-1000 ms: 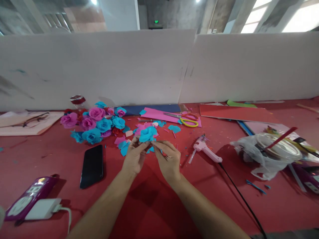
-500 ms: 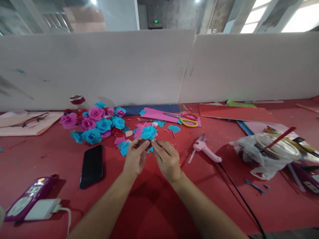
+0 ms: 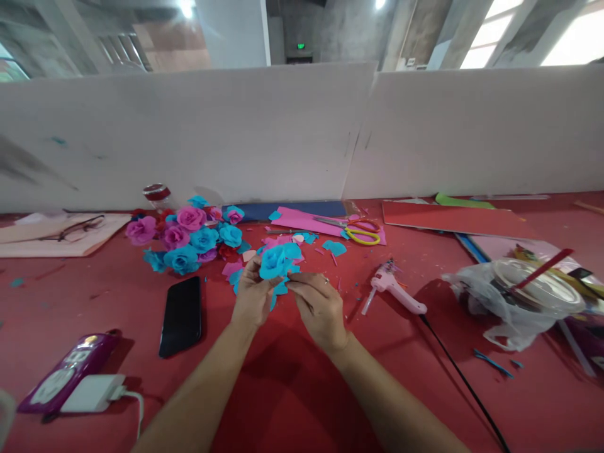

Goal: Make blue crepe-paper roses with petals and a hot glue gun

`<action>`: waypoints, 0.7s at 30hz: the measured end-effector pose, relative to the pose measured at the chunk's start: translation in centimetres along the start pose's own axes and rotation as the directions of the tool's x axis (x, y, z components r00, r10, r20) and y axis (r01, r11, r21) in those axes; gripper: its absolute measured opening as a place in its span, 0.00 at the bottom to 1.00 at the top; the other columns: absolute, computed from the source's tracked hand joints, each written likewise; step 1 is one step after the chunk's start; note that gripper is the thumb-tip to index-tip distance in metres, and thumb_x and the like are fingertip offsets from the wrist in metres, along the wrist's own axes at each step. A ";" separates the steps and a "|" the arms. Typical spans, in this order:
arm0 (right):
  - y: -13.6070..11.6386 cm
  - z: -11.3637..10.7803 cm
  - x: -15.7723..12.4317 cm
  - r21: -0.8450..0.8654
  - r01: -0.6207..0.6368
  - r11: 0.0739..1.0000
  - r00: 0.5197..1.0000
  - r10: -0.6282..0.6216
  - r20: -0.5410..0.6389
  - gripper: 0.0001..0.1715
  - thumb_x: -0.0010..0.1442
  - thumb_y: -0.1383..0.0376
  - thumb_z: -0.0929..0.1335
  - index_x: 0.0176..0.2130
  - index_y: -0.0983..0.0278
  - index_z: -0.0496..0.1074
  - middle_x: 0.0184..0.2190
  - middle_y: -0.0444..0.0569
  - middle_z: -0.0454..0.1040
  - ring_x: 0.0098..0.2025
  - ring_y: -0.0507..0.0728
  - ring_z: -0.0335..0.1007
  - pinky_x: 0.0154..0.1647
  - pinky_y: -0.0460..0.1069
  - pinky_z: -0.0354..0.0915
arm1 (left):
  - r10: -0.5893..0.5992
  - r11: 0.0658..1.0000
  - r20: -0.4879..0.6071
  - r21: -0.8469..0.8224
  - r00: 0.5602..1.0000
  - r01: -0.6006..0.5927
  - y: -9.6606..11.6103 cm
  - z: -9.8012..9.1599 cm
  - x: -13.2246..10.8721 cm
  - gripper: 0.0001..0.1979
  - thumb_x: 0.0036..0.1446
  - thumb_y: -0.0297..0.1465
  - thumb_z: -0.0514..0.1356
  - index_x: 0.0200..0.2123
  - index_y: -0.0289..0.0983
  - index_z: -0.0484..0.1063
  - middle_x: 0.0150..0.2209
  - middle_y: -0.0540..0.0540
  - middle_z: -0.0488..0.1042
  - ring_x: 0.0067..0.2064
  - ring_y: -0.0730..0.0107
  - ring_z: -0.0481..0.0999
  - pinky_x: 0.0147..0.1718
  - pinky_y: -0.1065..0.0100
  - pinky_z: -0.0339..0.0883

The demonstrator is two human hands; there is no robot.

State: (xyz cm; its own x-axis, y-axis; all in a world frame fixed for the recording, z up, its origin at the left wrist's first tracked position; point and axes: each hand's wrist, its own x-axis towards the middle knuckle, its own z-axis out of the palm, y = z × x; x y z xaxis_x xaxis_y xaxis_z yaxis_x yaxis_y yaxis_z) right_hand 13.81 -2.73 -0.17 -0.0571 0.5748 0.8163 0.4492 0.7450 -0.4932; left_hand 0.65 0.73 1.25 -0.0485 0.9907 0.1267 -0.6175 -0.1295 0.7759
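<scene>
A blue paper flower (image 3: 274,260) is held up at the middle of the table, its layered petals turned partly toward me. My left hand (image 3: 253,292) is closed on its left side and underside, thumb in front. The fingers of my right hand (image 3: 321,305) are pinched together at the flower's lower right edge; whether they grip a petal or only touch it is hard to see. Behind and below the flower lie blue and pink paper scraps (image 3: 233,270). A pink hot glue gun (image 3: 399,294) rests to the right of my right hand.
Several finished paper flowers (image 3: 191,236) are bunched at the back left, beside a black phone (image 3: 180,316). Scissors (image 3: 361,233) lie on pink paper. A purple power strip (image 3: 70,371) with a charger is front left. A lidded tub in a plastic bag (image 3: 533,289) stands right.
The blue flower has tilted to show more of its front and sits slightly left. My left fingers have shifted up its side. The whole view has moved a little.
</scene>
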 end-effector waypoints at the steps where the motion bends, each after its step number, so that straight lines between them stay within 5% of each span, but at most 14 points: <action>1: -0.1 0.0 0.1 0.044 -0.045 0.998 0.999 0.046 -0.019 0.14 0.60 0.75 0.64 0.40 0.60 0.76 0.39 0.50 0.78 0.42 0.54 0.74 0.44 0.51 0.70 | 0.029 0.999 0.020 0.026 0.999 -0.029 0.2 0.1 -0.1 0.18 0.32 0.21 0.72 0.25 0.38 0.68 0.25 0.56 0.73 0.27 0.79 0.72 0.29 0.76 0.69; 8: -0.3 0.0 0.5 0.098 -0.134 0.986 0.985 0.143 -0.093 0.08 0.59 0.72 0.65 0.32 0.60 0.71 0.32 0.46 0.77 0.34 0.53 0.73 0.38 0.50 0.69 | 0.022 0.988 0.111 0.151 0.994 -0.038 1.0 0.8 -0.9 0.20 0.31 0.27 0.74 0.31 0.39 0.72 0.25 0.54 0.71 0.23 0.79 0.67 0.22 0.76 0.64; 13: -0.2 -0.1 0.5 0.134 -0.067 0.989 0.994 0.078 -0.078 0.11 0.59 0.73 0.64 0.31 0.60 0.70 0.29 0.45 0.76 0.34 0.53 0.73 0.39 0.51 0.68 | -0.080 0.965 0.189 0.261 0.979 0.029 0.7 0.5 -0.8 0.10 0.37 0.33 0.72 0.22 0.36 0.75 0.22 0.49 0.72 0.23 0.74 0.68 0.21 0.72 0.63; 21: -0.5 0.1 0.2 0.145 -0.192 0.971 0.979 0.200 -0.043 0.08 0.58 0.72 0.64 0.33 0.59 0.70 0.30 0.44 0.76 0.32 0.53 0.71 0.36 0.48 0.68 | 0.047 0.908 0.256 0.392 0.966 -0.148 0.1 -1.3 -0.5 0.04 0.42 0.29 0.69 0.20 0.37 0.77 0.23 0.48 0.73 0.27 0.70 0.70 0.30 0.68 0.68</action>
State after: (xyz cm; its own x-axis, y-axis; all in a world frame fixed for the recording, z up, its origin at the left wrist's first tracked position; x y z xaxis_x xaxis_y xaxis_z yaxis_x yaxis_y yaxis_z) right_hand 13.46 -2.90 0.22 0.0720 0.6971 0.7133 0.3174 0.6620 -0.6790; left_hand -0.40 0.30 0.43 0.1245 0.9402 0.3171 -0.2452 -0.2805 0.9280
